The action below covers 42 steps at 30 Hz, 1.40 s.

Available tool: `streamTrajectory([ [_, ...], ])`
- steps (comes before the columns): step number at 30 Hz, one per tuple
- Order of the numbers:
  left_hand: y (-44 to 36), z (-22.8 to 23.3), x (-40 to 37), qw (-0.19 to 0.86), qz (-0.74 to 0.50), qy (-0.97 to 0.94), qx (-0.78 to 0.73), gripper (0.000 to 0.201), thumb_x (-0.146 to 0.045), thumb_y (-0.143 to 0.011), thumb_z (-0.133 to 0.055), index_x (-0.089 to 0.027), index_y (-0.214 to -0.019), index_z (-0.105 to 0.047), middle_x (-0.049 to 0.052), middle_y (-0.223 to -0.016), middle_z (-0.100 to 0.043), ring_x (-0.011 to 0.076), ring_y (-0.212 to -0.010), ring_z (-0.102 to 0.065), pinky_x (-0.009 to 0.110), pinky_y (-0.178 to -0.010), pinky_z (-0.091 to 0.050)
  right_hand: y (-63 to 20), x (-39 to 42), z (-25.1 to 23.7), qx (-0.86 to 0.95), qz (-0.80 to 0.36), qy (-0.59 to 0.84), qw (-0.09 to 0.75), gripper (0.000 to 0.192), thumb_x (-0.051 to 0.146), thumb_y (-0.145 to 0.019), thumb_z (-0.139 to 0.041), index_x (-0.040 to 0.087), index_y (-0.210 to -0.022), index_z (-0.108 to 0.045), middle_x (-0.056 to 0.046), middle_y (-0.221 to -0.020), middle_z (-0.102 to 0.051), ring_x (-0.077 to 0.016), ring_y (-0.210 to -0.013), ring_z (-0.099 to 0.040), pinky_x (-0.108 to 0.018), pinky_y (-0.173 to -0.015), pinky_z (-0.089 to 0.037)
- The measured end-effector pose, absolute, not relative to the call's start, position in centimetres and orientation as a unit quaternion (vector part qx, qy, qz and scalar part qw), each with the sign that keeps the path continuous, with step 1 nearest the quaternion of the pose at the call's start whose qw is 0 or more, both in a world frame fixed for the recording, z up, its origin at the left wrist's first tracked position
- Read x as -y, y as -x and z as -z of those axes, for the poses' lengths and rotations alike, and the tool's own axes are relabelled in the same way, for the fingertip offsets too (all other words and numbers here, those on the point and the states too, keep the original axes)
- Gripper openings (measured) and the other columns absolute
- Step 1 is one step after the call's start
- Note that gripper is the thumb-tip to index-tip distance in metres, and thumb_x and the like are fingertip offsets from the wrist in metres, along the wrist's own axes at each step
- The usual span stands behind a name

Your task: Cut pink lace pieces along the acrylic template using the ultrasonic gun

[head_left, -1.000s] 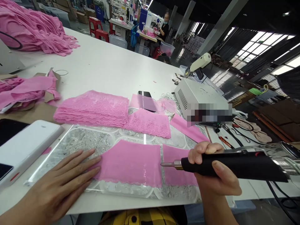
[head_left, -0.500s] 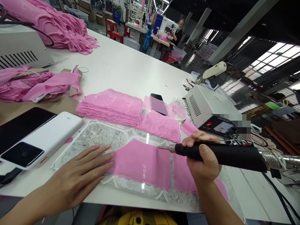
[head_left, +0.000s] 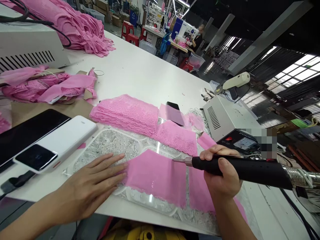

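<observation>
Two bare hands work over a clear plate [head_left: 105,146] at the near edge of a white table [head_left: 140,76]. The left hand [head_left: 92,185] lies flat with fingers spread, fingertips pressing the left edge of a pink lace piece [head_left: 156,176] on the plate. The right hand [head_left: 221,173] is wrapped tight around a black-handled cutter [head_left: 240,168], whose metal tip sits over the piece's upper right corner, beside a second pink piece [head_left: 197,191]. A lace stack [head_left: 125,113] lies just behind the plate, a power bank [head_left: 55,141] to the left, and a grey control box [head_left: 227,118] to the right.
</observation>
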<state>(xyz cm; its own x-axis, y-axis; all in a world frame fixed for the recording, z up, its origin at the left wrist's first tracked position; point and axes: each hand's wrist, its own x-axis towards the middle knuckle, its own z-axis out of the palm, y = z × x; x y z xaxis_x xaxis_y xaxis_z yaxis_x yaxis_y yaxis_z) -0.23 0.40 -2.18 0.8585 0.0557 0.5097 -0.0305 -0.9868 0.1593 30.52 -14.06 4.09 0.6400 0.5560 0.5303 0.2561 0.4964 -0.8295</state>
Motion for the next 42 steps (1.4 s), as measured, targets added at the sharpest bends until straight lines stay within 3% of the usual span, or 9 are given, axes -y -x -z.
streamTrajectory([
  [21,0.6,2.4,-0.6,0.086,-0.267,-0.96,-0.003,0.046,-0.01,-0.089,-0.051,-0.018,-0.135,-0.054,0.006,-0.136,-0.059,0.0278,-0.14,-0.039,0.047,-0.115,-0.037,-28.5,11.7,-4.0,0.423,-0.126,0.476,0.761,0.004,0.021,-0.077,-0.061,0.021,-0.081,-0.061,0.001,-0.083,-0.057,-0.0099,-0.06,-0.057,-0.031,-0.058,-0.054],
  [31,0.3,1.3,0.5,0.096,-0.294,-0.951,-0.017,0.032,-0.007,-0.09,-0.052,-0.014,-0.119,-0.062,0.01,-0.129,-0.064,0.0267,-0.14,-0.04,0.047,-0.114,-0.037,-27.7,10.9,-4.5,0.415,-0.161,0.452,0.773,0.01,0.019,-0.075,-0.061,0.021,-0.084,-0.063,0.0,-0.086,-0.056,-0.01,-0.062,-0.056,-0.03,-0.059,-0.054],
  [42,0.9,1.2,1.0,0.09,-0.305,-0.947,-0.041,0.032,-0.009,-0.09,-0.052,-0.015,-0.118,-0.063,0.009,-0.128,-0.065,0.0245,-0.137,-0.044,0.045,-0.117,-0.033,-24.7,8.4,-3.9,0.457,-0.211,0.426,0.751,0.009,0.021,-0.078,-0.062,0.022,-0.087,-0.061,0.0,-0.087,-0.056,-0.0108,-0.065,-0.058,-0.033,-0.064,-0.055],
])
